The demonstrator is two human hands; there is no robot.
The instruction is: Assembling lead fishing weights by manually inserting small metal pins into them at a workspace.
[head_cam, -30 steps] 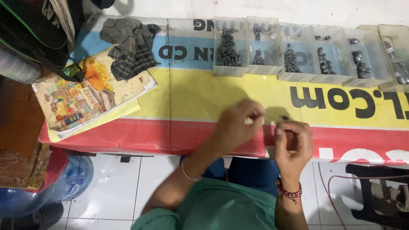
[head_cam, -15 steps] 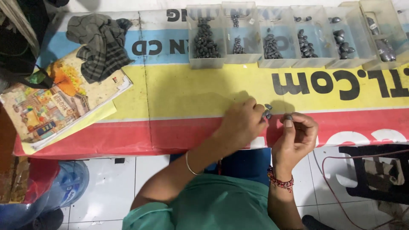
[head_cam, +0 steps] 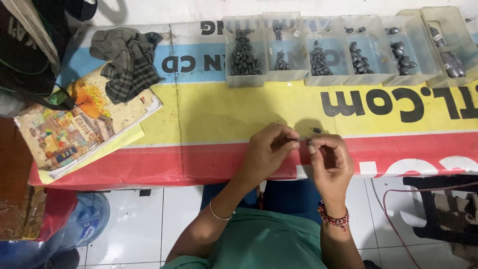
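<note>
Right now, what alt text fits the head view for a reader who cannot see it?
The left hand and right hand pinch tiny dark pieces together above a banner-covered table. Behind them stands a row of clear plastic bins with dark metal pieces; a folded cloth lies on a picture book.

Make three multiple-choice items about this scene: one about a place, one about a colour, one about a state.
1. Where does the checked cloth lie?
A. On the picture book's upper corner
B. Inside a clear tray
C. On the floor

2. What colour is the banner band just under the row of clear trays?
A. Green
B. Yellow
C. Black

3. How are the hands placed?
A. Flat on the table, far apart
B. Both inside a tray
C. Close together, fingers pinching small dark pieces

Answers: 1 A, the cloth overlaps the picture book. 2 B, yellow runs under the trays. 3 C, the left hand and right hand meet at the table's near edge, fingers pinched.
</note>
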